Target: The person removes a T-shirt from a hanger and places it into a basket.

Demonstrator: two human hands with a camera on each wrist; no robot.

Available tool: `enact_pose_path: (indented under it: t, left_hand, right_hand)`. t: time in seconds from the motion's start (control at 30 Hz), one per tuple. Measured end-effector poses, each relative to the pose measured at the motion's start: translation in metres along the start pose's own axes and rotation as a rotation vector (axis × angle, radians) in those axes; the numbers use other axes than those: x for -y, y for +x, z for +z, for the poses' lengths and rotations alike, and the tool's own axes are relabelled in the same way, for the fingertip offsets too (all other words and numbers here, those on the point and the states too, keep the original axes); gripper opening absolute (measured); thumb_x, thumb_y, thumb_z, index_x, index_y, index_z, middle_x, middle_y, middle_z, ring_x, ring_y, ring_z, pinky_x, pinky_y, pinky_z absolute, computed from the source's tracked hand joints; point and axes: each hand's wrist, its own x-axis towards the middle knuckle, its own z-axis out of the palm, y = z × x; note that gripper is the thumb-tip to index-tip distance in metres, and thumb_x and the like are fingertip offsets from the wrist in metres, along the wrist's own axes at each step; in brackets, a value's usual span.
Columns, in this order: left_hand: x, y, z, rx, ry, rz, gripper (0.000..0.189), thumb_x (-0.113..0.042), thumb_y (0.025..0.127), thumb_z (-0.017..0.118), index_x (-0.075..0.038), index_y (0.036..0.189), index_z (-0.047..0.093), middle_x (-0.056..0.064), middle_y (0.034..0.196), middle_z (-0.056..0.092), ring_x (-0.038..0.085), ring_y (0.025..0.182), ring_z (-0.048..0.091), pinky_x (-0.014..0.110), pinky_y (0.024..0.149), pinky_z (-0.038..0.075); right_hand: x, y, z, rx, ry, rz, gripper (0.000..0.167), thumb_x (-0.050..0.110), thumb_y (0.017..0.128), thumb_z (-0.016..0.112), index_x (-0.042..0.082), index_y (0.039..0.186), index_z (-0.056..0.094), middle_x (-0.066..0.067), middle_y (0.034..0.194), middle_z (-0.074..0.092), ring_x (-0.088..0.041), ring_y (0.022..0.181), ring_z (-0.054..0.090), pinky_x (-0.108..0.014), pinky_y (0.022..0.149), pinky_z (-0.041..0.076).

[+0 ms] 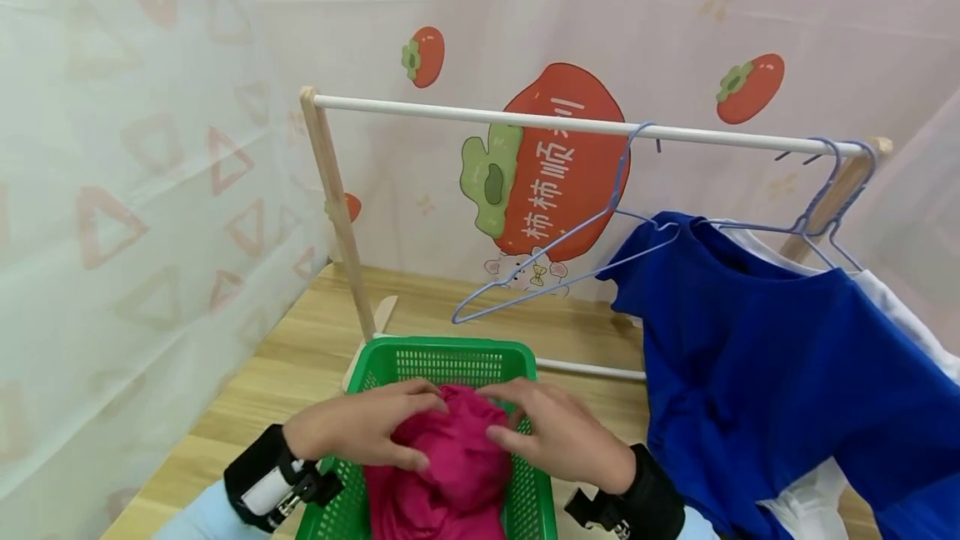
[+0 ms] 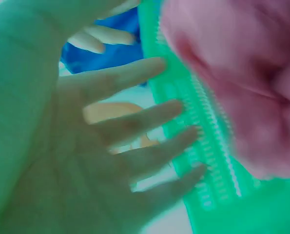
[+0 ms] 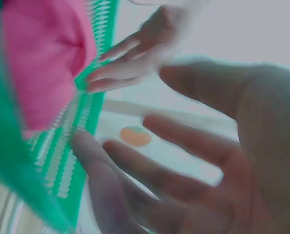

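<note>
Crumpled magenta cloth (image 1: 465, 448) lies bunched in a green plastic basket (image 1: 450, 346). My left hand (image 1: 375, 423) hovers over the cloth's left side, thumb apart from the fingers. In the left wrist view, its fingers (image 2: 135, 119) are spread and nearly straight, with nothing between them. Opposite it, over the basket's right side, is my right hand (image 1: 562, 432), thumb and fingers apart at the cloth's edge. The right wrist view shows its fingers (image 3: 169, 170) loosely bent and holding nothing. That view is blurred.
Behind the basket stands a rack with a white rail (image 1: 465, 113) and wooden posts. A bare blue hanger (image 1: 555, 265) hangs from it. To the right hang a blue shirt (image 1: 750, 348) and a white garment (image 1: 892, 307). The wooden table (image 1: 255, 407) extends left of the basket.
</note>
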Motion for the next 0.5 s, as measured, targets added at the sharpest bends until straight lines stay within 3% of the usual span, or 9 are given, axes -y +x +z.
enact_pose_path:
  t: [0.07,0.13,0.17,0.23,0.3,0.33,0.4,0.43,0.5]
  left_hand:
    - [0.011,-0.005,-0.001,-0.1,0.025,0.0,0.046,-0.035,0.1,0.073,-0.013,0.139,0.063,0.003,0.143,0.059,0.024,0.131,0.06,0.047,0.107,0.054]
    - [0.025,-0.008,-0.005,-0.304,0.043,0.012,0.038,-0.02,0.1,0.073,-0.007,0.134,0.064,0.008,0.134,0.064,0.029,0.122,0.065,0.049,0.099,0.057]
    - [0.033,-0.009,-0.009,-0.418,0.058,-0.012,0.035,-0.014,0.098,0.074,-0.005,0.13,0.065,0.01,0.129,0.066,0.03,0.117,0.066,0.048,0.094,0.059]
    - [0.05,-0.009,-0.02,-0.658,0.07,-0.095,0.035,-0.004,0.093,0.074,0.0,0.126,0.063,0.015,0.119,0.068,0.033,0.107,0.067,0.046,0.085,0.058]
    - [0.065,-0.008,-0.031,-0.859,0.042,-0.237,0.04,-0.004,0.091,0.075,0.004,0.126,0.058,0.019,0.116,0.064,0.036,0.103,0.065,0.044,0.079,0.054]
    - [0.072,-0.007,-0.037,-0.922,0.017,-0.324,0.046,-0.009,0.091,0.076,0.004,0.129,0.055,0.021,0.119,0.061,0.037,0.105,0.063,0.042,0.079,0.051]
    - [0.086,-0.003,-0.047,-1.002,-0.059,-0.436,0.062,-0.017,0.092,0.077,0.005,0.14,0.045,0.027,0.128,0.052,0.041,0.111,0.058,0.046,0.084,0.048]
    - [0.092,-0.001,-0.051,-1.001,-0.128,-0.473,0.072,-0.024,0.094,0.077,0.004,0.148,0.037,0.029,0.136,0.047,0.043,0.118,0.055,0.049,0.089,0.047]
    - [0.103,0.008,-0.059,-0.963,-0.29,-0.484,0.087,-0.034,0.098,0.074,0.0,0.159,0.022,0.031,0.15,0.037,0.047,0.134,0.047,0.055,0.101,0.045]
  right_hand:
    - [-0.004,-0.002,-0.004,-0.025,0.01,0.076,0.038,0.036,0.102,0.071,0.022,0.137,0.068,0.002,0.128,0.071,-0.004,0.096,0.07,-0.023,0.073,0.053]
    - [-0.007,-0.005,-0.009,-0.096,0.027,0.131,0.03,0.034,0.102,0.071,0.021,0.13,0.072,0.003,0.125,0.072,-0.009,0.099,0.071,-0.025,0.072,0.053]
    - [-0.008,-0.007,-0.013,-0.14,0.024,0.158,0.026,0.033,0.102,0.072,0.022,0.126,0.074,0.004,0.123,0.073,-0.011,0.101,0.071,-0.025,0.073,0.053]
    - [-0.011,-0.012,-0.022,-0.243,0.001,0.193,0.02,0.03,0.101,0.073,0.024,0.119,0.076,0.003,0.119,0.075,-0.014,0.104,0.072,-0.028,0.074,0.054]
    - [-0.015,-0.018,-0.034,-0.379,-0.058,0.213,0.017,0.028,0.099,0.074,0.023,0.115,0.078,0.002,0.115,0.076,-0.016,0.102,0.072,-0.031,0.073,0.055]
    - [-0.017,-0.021,-0.041,-0.451,-0.102,0.221,0.016,0.027,0.098,0.075,0.022,0.114,0.078,0.001,0.115,0.076,-0.016,0.098,0.072,-0.033,0.073,0.056]
    - [-0.021,-0.028,-0.057,-0.597,-0.189,0.222,0.016,0.025,0.097,0.076,0.02,0.112,0.079,-0.002,0.115,0.076,-0.018,0.092,0.072,-0.034,0.07,0.055]
    - [-0.022,-0.031,-0.066,-0.669,-0.224,0.217,0.015,0.024,0.097,0.076,0.019,0.111,0.079,-0.004,0.115,0.075,-0.019,0.088,0.072,-0.035,0.069,0.054]
    - [-0.024,-0.038,-0.085,-0.805,-0.286,0.205,0.014,0.021,0.096,0.076,0.017,0.109,0.079,-0.007,0.118,0.074,-0.023,0.085,0.072,-0.039,0.069,0.055]
